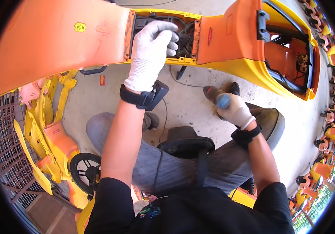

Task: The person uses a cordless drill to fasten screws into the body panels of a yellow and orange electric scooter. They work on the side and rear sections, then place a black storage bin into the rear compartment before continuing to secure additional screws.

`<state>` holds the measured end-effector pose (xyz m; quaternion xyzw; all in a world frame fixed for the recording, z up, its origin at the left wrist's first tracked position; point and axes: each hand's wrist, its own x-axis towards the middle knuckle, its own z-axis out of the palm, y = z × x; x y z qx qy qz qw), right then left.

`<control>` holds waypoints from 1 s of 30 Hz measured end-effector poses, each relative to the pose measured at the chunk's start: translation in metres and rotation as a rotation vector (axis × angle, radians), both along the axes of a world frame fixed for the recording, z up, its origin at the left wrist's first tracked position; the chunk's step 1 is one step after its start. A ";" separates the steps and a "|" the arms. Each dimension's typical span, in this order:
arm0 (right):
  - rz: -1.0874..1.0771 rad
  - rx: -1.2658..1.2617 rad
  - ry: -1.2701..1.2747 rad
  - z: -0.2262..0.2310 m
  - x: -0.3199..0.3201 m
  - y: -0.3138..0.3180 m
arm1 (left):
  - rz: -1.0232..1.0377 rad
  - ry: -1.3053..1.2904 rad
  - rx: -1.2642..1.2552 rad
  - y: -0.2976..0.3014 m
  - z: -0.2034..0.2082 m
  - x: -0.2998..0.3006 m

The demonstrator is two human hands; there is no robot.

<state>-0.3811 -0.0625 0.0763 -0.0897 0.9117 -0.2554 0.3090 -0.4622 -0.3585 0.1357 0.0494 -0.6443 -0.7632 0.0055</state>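
Note:
An orange and yellow vehicle body (226,39), apparently a scooter's, stretches across the far side. Over the uncovered compartment (185,37) in its middle, where dark cables and parts show, is my left hand (156,41) in a whitish glove. Its fingers curl inward; whatever they may pinch is hidden. My right hand (235,111), gloved too, grips a dark power drill with a blue section (214,94) above my right knee. The tool points up and left, apart from the body.
Yellow and orange body panels (44,136) lie piled at the left beside a black wheel (85,171) and a metal grille (9,144). A thin cable (161,136) runs past my legs. Rows of similar orange vehicles (323,171) line the right. A small red piece (102,80) lies on the floor.

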 end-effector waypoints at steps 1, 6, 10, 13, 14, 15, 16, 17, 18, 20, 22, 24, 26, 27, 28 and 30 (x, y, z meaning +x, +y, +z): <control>0.063 0.134 -0.006 0.003 -0.001 0.002 | 0.004 0.049 -0.124 0.016 0.025 0.001; 0.138 0.370 -0.201 0.006 0.005 0.024 | -0.102 0.569 -0.583 0.103 0.082 -0.010; 0.227 0.359 -0.236 -0.004 0.016 0.031 | -0.264 0.772 -0.815 0.169 0.081 -0.022; 0.233 0.378 -0.271 -0.001 0.022 0.045 | -0.320 0.799 -0.950 0.203 0.074 -0.023; 0.213 0.369 -0.295 -0.001 0.024 0.050 | -0.353 0.763 -0.988 0.210 0.071 -0.021; 0.193 0.355 -0.304 0.001 0.024 0.058 | -0.367 0.718 -1.058 0.216 0.069 -0.020; 0.174 0.350 -0.302 -0.002 0.027 0.066 | -0.365 0.685 -1.125 0.220 0.070 -0.018; 0.158 0.346 -0.299 -0.008 0.031 0.075 | -0.354 0.733 -1.146 0.222 0.067 -0.018; 0.143 0.343 -0.295 -0.014 0.036 0.084 | -0.340 0.779 -1.166 0.221 0.063 -0.019; 0.085 0.339 -0.321 -0.023 0.045 0.099 | -0.331 0.819 -1.145 0.221 0.060 -0.019; 0.030 0.319 -0.331 -0.028 0.050 0.113 | -0.335 0.833 -1.182 0.221 0.062 -0.019; -0.060 0.313 -0.371 -0.033 0.057 0.128 | -0.369 0.724 -1.182 0.222 0.073 -0.014; -0.139 0.301 -0.402 -0.035 0.064 0.140 | -0.367 0.743 -1.171 0.223 0.072 -0.014; -0.169 0.299 -0.408 -0.033 0.067 0.147 | -0.366 0.739 -1.166 0.224 0.072 -0.014; -0.182 0.285 -0.393 -0.035 0.070 0.148 | -0.363 0.740 -1.168 0.225 0.075 -0.012; -0.218 0.264 -0.372 -0.042 0.077 0.154 | -0.371 0.752 -1.184 0.224 0.072 -0.013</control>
